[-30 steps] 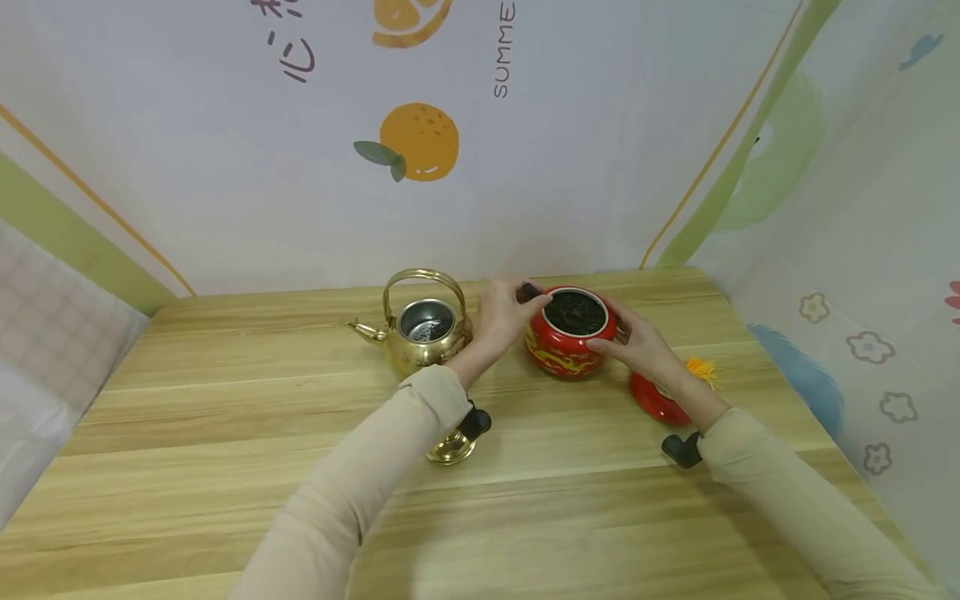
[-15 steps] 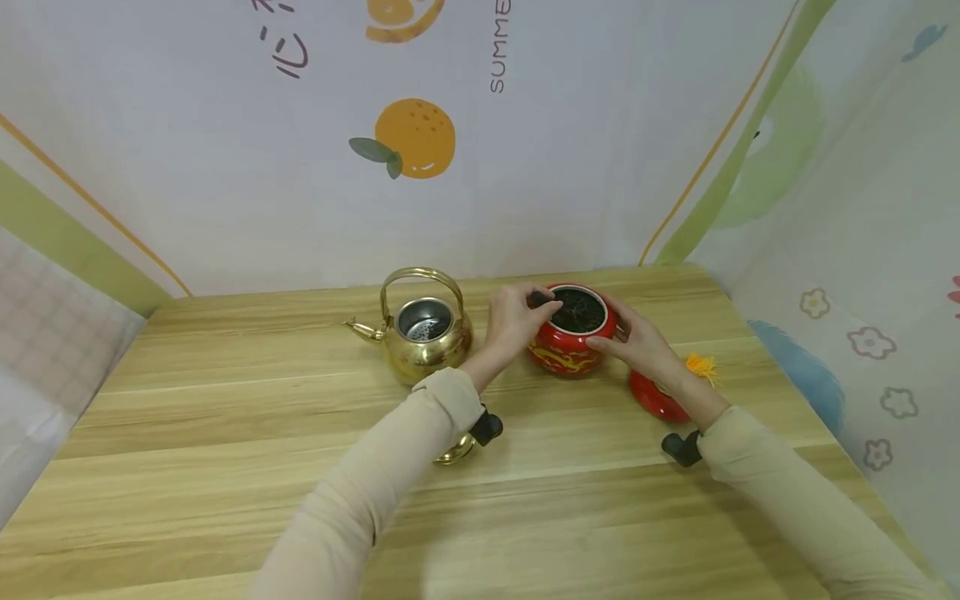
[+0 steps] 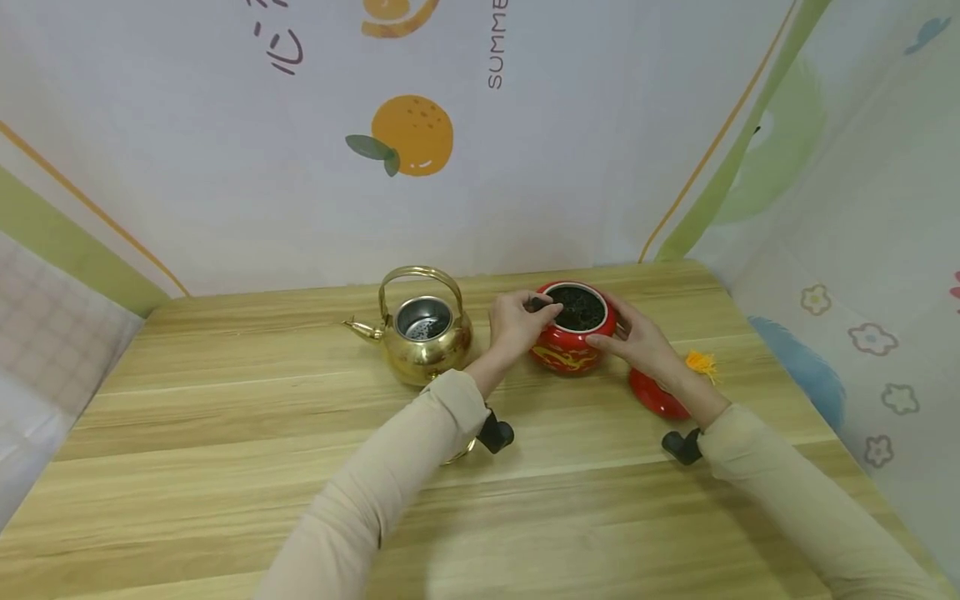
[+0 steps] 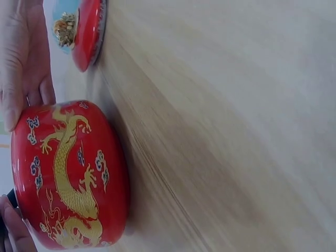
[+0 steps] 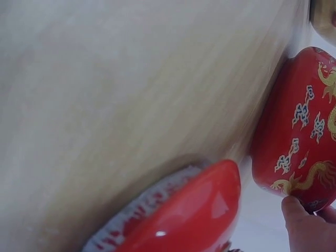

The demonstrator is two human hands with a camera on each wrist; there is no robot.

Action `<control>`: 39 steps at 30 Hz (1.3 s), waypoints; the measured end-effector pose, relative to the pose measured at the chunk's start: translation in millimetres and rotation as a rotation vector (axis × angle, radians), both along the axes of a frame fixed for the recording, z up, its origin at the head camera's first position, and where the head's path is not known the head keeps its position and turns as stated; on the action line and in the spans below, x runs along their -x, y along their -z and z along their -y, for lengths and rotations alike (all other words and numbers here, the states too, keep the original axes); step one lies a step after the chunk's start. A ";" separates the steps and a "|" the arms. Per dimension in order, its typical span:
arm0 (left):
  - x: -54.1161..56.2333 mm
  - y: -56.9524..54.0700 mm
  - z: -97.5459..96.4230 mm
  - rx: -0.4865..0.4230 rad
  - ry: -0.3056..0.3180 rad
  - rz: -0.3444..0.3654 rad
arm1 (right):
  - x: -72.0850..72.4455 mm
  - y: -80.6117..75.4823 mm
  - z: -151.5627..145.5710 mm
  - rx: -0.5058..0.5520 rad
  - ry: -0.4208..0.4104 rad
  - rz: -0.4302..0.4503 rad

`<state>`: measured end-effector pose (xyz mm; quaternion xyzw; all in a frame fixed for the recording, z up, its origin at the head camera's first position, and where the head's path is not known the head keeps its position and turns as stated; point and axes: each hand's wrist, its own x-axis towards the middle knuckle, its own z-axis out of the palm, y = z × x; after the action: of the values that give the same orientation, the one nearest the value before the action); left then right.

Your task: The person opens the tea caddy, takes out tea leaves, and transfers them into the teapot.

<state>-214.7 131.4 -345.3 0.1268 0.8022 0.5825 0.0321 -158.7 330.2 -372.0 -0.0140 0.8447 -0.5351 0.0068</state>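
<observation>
The left hand [image 3: 517, 321] has its fingers curled around a small dark object [image 3: 537, 303], pinching it at the near-left rim of the open red jar [image 3: 568, 348], right over the dark loose contents [image 3: 576, 307]. The right hand [image 3: 639, 343] cups the jar's opposite side, fingers bent against the painted wall; the left wrist view shows those fingertips [image 4: 21, 100] pressing the red glaze. To work well here, the person would best keep that right hand firm so the jar cannot slide on the wooden table [image 3: 225, 417], and dip the dark object shallowly to avoid spilling leaves over the rim.

Beyond the right wrist lies the red lid [image 3: 656, 398] with its orange tassel [image 3: 701, 364]; left of the left hand stands the open gold teapot [image 3: 420, 333].

What the dark object is cannot be told: it is small and mostly covered by fingers. The left forearm hides most of a gold piece on the table [image 3: 457, 456], and both wrist views are blurred.
</observation>
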 end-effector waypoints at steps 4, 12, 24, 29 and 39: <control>-1.3 -0.1 -0.4 -0.036 -0.020 0.047 | 0.1 0.3 0.3 -0.002 0.004 0.000; -3.3 -0.6 -1.2 -0.097 -0.055 0.114 | -2.8 -5.6 4.2 0.026 -0.004 0.001; -4.8 0.7 2.6 -0.152 -0.067 0.170 | -1.9 -2.0 1.9 0.008 -0.003 -0.013; -5.4 1.2 4.4 -0.202 -0.074 0.226 | -1.7 -2.0 1.7 0.016 0.001 -0.004; -5.8 0.8 6.2 -0.314 -0.087 0.313 | -0.5 -1.5 1.9 0.020 0.000 -0.007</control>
<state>-208.9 125.1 -346.1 0.0037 0.6915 0.7138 0.1111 -158.2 328.3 -370.5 -0.0160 0.8394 -0.5433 0.0036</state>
